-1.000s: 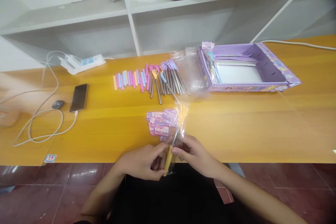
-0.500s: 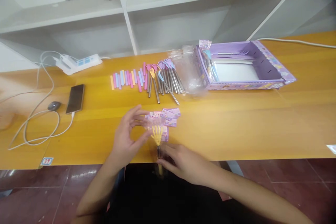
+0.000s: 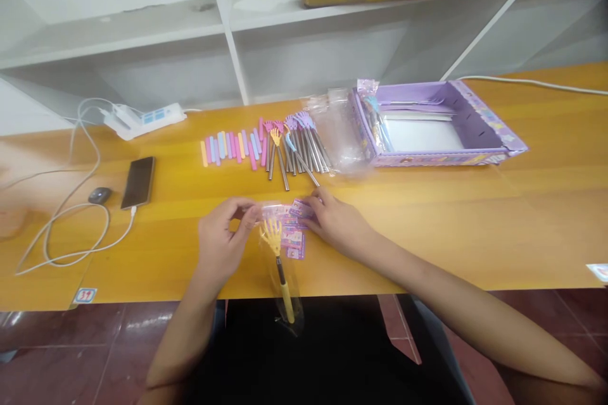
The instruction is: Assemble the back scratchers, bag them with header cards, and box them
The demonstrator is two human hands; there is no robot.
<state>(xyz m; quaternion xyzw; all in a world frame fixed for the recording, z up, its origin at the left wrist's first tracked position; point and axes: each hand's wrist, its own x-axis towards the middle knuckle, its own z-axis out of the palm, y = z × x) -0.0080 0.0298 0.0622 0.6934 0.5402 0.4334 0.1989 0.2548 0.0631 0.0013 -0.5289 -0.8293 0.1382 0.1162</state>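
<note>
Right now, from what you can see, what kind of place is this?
Maybe a packing workroom: there's a bunch of claw-ended sticks, some clear plastic bags beside them, and a bagged yellow stick near the left hand.

Between the right forearm and the purple box, the table offers open passage. Ahead of the right hand, metal-stemmed claws obstruct.

one head-worn camera looks forward and down over the table.
</note>
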